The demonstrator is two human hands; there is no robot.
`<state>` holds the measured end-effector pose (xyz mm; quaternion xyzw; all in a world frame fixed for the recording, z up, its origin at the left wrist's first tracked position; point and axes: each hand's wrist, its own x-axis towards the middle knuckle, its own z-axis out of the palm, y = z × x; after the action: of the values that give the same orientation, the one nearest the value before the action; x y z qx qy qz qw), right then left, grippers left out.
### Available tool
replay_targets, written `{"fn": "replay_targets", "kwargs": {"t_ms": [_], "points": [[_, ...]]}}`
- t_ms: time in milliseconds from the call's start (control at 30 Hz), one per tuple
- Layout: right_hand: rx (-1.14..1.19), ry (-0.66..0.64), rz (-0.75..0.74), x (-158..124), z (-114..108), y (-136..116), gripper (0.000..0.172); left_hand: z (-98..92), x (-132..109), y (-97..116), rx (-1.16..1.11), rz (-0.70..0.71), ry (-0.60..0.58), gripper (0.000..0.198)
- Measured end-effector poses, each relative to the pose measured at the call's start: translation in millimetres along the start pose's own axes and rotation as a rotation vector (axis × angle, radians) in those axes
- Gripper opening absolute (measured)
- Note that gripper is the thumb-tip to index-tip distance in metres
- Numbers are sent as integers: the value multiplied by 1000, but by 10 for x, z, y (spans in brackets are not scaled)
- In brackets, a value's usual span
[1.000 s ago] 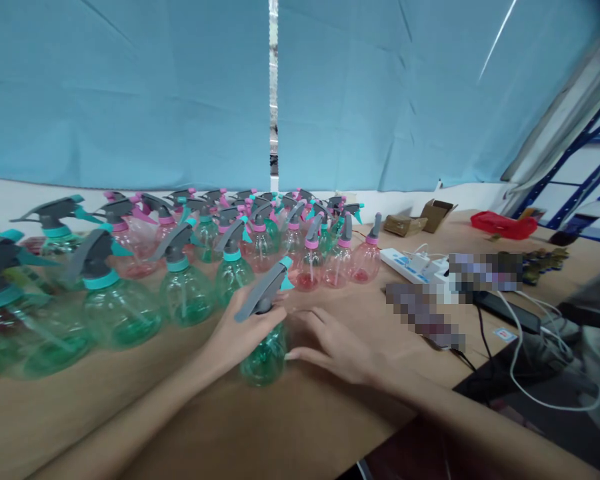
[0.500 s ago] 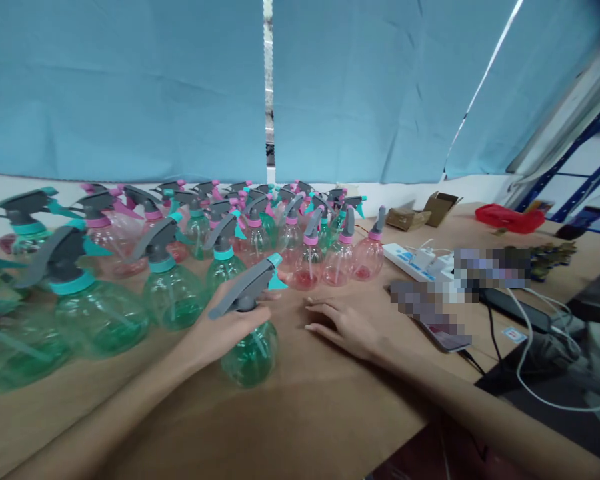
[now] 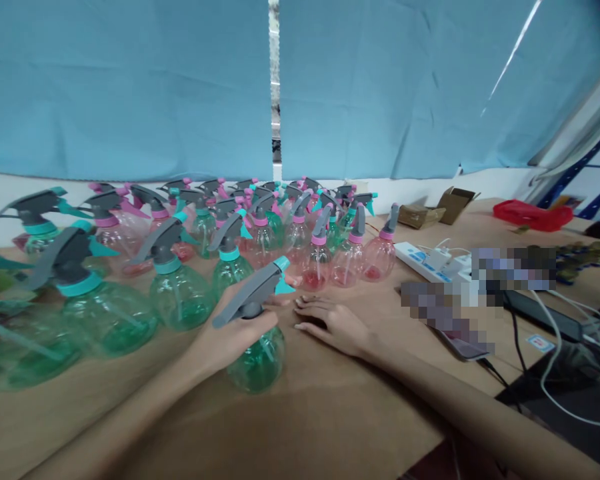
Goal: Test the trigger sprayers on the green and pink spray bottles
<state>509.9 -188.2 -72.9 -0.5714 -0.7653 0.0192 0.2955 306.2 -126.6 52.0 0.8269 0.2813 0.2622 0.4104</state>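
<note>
A round, clear green spray bottle [image 3: 257,367] with a grey trigger head and teal nozzle stands in front of me. My left hand [image 3: 237,337] is closed round its neck, just below the head, and some of its fingers are hidden behind the bottle. To the right of that bottle, my right hand [image 3: 341,328] lies palm down on the table, empty, its fingers loosely bent and a little apart. The fingertips point toward the held bottle without touching it. Nearest beyond the hands is a pink spray bottle [image 3: 316,267].
Several green spray bottles [image 3: 180,300] and pink ones fill the left and back of the wooden table [image 3: 300,433]. On the right lie a power strip [image 3: 420,263], a phone [image 3: 467,343] and cables. Cardboard boxes [image 3: 455,205] and a red bag [image 3: 530,215] are farther back.
My right hand has slid slightly left, closer to the held bottle. My left hand keeps its grip on the spray bottle. The whole view has shifted a little.
</note>
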Motion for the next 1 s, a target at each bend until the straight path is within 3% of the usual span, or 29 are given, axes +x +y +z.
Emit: {"fn": "replay_targets", "kwargs": {"t_ms": [267,533,833,1000], "points": [[22,-7,6,76,3,-25,35,9,-9,-69,44,-34,13,20],[163,31,74,61,12,23,32,49,-17,-240,37,85,76,15],[178,7,92,58,-16,18,33,54,-10,-165,-61,89,-26,23],[176,-24,100,49,-40,13,38,53,-11,-182,-30,49,24,17]]}}
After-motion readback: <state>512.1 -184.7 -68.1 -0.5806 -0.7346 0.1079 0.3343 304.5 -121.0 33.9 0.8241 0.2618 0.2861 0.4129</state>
